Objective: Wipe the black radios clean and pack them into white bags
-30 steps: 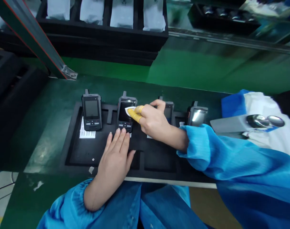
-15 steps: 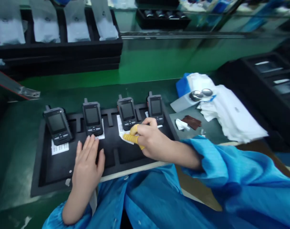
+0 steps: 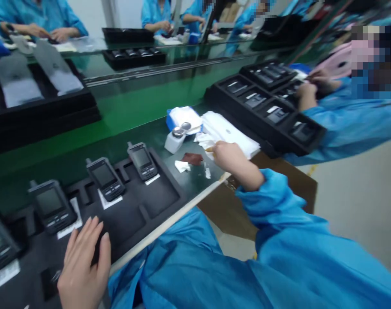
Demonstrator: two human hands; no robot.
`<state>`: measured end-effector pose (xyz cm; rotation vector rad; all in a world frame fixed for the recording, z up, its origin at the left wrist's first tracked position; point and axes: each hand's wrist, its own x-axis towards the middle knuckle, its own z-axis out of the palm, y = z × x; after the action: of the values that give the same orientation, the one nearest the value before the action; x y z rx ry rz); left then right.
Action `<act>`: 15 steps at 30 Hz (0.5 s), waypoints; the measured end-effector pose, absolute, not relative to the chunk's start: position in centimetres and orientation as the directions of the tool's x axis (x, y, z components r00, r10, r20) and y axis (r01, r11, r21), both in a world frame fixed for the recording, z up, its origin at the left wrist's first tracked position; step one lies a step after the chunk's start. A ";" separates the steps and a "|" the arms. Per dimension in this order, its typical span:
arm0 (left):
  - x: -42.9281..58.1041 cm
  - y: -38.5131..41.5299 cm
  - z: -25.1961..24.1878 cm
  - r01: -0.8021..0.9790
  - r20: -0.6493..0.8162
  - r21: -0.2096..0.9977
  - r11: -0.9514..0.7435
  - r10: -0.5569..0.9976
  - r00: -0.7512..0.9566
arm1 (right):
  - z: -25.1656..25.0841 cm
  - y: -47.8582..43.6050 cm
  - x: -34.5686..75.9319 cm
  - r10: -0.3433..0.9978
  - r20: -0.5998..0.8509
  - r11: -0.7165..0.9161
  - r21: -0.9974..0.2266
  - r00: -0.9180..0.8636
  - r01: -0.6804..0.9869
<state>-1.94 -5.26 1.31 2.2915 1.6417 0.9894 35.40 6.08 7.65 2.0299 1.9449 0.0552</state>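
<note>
My left hand (image 3: 86, 262) lies flat with fingers stretched on the black foam tray (image 3: 161, 204), just in front of a handheld radio (image 3: 51, 206) with a screen and stub antenna. Several such radios lean along the tray's back, including one in the middle (image 3: 105, 177) and one at the right end (image 3: 142, 161), with white printed labels under them. Over the crumpled white tissue (image 3: 206, 139) on the bench is my right hand (image 3: 229, 159), its fingers curled and yellow finger covers partly showing. What it pinches, if anything, is hidden.
A white pump bottle (image 3: 174, 140) stands beside a blue-and-white packet (image 3: 185, 120). White bags (image 3: 229, 131), a brown cloth scrap (image 3: 192, 159) and a white scrap (image 3: 182, 166) lie nearby. Black trays (image 3: 266, 107) fill the right, where a co-worker's hands (image 3: 308, 92) work.
My right hand has left the radio, where it pressed a white piece, and moved right to the tissue. The view has swung right; my left hand stays by the same radio.
</note>
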 end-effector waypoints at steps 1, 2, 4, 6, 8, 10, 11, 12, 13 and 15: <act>-1.4 -5.1 1.2 0.780 0.435 0.472 -0.411 0.878 0.199 | 7.1 6.0 35.8 0.975 -0.196 -0.050 0.251 0.101 0.967; -0.9 -4.9 1.1 0.775 0.443 0.465 -0.427 0.871 0.214 | 6.7 6.0 36.3 0.973 -0.197 -0.075 0.232 0.123 0.970; -0.3 -4.7 0.9 0.769 0.447 0.458 -0.446 0.863 0.234 | 6.2 6.4 37.4 0.966 -0.193 -0.135 0.190 0.172 0.972; -0.2 -4.6 0.6 0.766 0.441 0.466 -0.443 0.867 0.233 | 6.3 7.4 39.3 0.953 -0.157 -0.236 0.163 0.261 0.958; -0.3 -4.5 0.3 0.775 0.428 0.478 -0.413 0.880 0.206 | 6.6 9.0 41.7 0.917 -0.097 -0.370 0.154 0.387 0.916; -0.5 -4.5 -0.1 0.800 0.429 0.462 -0.384 0.886 0.177 | 6.9 10.8 43.9 0.866 -0.055 -0.485 0.148 0.496 0.862; -0.6 -4.6 -0.3 0.815 0.433 0.444 -0.372 0.885 0.168 | 6.9 11.6 44.8 0.845 -0.050 -0.522 0.144 0.533 0.841; -0.6 -4.6 -0.4 0.829 0.439 0.427 -0.360 0.884 0.157 | 6.9 12.3 45.4 0.829 -0.051 -0.546 0.140 0.556 0.826; -0.5 -4.7 -0.4 0.842 0.444 0.413 -0.348 0.884 0.147 | 6.9 12.8 45.8 0.824 -0.060 -0.553 0.134 0.564 0.822; -0.3 -4.8 -0.4 0.856 0.440 0.403 -0.324 0.889 0.129 | 6.9 13.3 46.0 0.843 -0.075 -0.523 0.119 0.533 0.844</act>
<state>-0.29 -4.81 -0.42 2.3205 1.7954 0.9678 45.98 13.27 6.88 2.6254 1.4543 -0.0119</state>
